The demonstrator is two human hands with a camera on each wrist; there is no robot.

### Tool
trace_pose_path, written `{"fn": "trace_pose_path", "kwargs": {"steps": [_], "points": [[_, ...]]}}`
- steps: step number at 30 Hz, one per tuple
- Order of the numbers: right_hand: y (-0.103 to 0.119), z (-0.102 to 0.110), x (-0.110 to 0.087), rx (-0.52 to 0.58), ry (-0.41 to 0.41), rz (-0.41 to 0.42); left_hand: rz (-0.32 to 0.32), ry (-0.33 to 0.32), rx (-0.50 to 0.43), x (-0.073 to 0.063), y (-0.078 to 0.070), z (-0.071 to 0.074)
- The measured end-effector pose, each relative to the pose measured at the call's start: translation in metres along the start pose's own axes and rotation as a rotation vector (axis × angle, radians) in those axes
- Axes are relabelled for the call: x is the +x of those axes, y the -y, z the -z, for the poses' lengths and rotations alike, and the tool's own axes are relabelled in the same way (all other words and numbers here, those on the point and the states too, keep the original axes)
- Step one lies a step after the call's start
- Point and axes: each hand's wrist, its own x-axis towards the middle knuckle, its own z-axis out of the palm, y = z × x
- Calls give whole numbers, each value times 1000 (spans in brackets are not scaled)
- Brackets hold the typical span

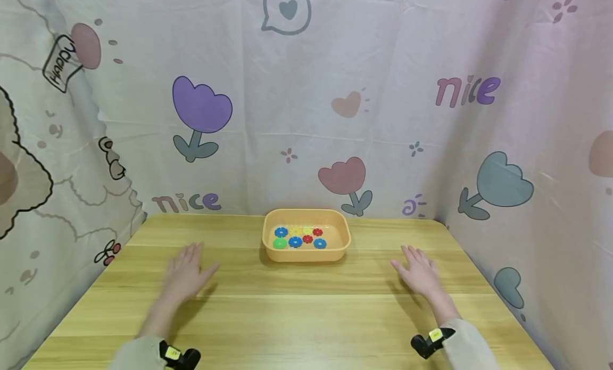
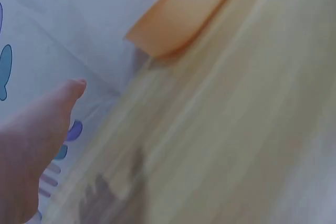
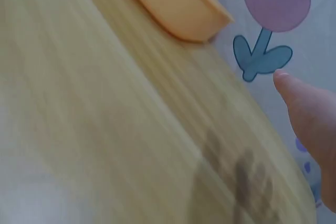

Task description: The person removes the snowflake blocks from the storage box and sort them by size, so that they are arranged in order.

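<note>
A yellow-orange plastic basin [image 1: 306,256] stands at the back middle of the wooden table, with several small flower-shaped discs in blue, green, yellow and red on its floor. One is a green disc [image 1: 280,243], another a blue disc [image 1: 295,242]. To the basin's left my left hand [image 1: 185,274] hovers over the table with fingers spread, holding nothing. My right hand [image 1: 417,271] is on the other side, fingers straight and also holding nothing. Both wrist views show a thumb, the hand's shadow on the wood and one end of the basin.
The wooden table [image 1: 306,317] reaches back to a pale printed curtain [image 1: 287,93], which also hangs along both sides. A black wrist camera [image 1: 179,355] is strapped over the left sleeve, and another camera [image 1: 431,342] over the right sleeve.
</note>
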Motion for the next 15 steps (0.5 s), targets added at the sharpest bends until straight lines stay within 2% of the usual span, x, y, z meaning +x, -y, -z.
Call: {"fn": "trace_pose_path", "kwargs": {"steps": [2, 4, 9, 12, 15], "points": [[6, 1, 4, 38, 0, -1, 8, 12, -71, 9, -8, -1], [13, 2, 9, 79, -8, 4, 40, 35, -192, 18, -17, -2], [36, 1, 26, 246, -5, 6, 215, 109, -576, 34, -38, -8], [50, -3, 36, 391, 29, -33, 261, 112, -686, 42, -51, -17], [63, -9, 45, 504, 59, -76, 255, 104, -728, 48, -62, -27]]}}
